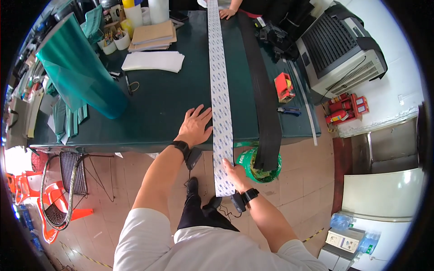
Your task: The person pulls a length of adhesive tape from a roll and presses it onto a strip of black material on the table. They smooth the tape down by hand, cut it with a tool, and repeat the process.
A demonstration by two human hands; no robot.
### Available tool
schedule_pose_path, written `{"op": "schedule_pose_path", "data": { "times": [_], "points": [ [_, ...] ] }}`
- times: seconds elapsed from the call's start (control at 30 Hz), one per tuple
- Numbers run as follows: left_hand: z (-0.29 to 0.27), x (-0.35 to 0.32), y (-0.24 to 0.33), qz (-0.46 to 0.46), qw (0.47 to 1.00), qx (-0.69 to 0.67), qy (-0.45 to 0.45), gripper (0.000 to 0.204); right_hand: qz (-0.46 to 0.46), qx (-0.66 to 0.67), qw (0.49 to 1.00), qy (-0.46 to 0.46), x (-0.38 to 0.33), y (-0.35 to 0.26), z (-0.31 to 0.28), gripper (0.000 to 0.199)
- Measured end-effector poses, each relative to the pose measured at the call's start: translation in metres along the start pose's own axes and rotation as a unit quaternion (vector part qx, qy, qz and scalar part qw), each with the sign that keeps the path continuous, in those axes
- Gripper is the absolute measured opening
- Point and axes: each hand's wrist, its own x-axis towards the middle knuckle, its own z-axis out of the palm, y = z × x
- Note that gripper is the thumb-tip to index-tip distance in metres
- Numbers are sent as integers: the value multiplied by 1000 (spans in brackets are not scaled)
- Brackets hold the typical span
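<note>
A long white strip with a repeating blue print (220,86) runs down the table from the far edge, and its near end hangs past the front edge. My right hand (236,175) grips that near end from the right, with the thumb on top and the other fingers hidden beneath. My left hand (195,126) lies flat on the table just left of the strip, fingers spread, fingertips at its edge. To the right, a long black strip (262,90) lies roughly alongside and droops over the front edge above a green bin (246,161).
Another person's hand (228,13) rests at the far edge. A tall teal film roll (86,72) stands at left, near white sheets (153,61) and brown pads (153,36). A red tape dispenser (284,87) and blue-handled tool (289,111) lie at right, before an air cooler (339,49).
</note>
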Motion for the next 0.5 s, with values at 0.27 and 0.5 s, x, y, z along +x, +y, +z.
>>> {"op": "schedule_pose_path", "data": {
  "times": [0.27,0.5],
  "points": [
    [-2,0,2,-3,1000,2,-7,60,-5,-22,1000,12,-1,-5,1,75],
    [-2,0,2,-13,999,-12,-32,62,19,-20,1000,7,1,-5,2,73]
  ]
}}
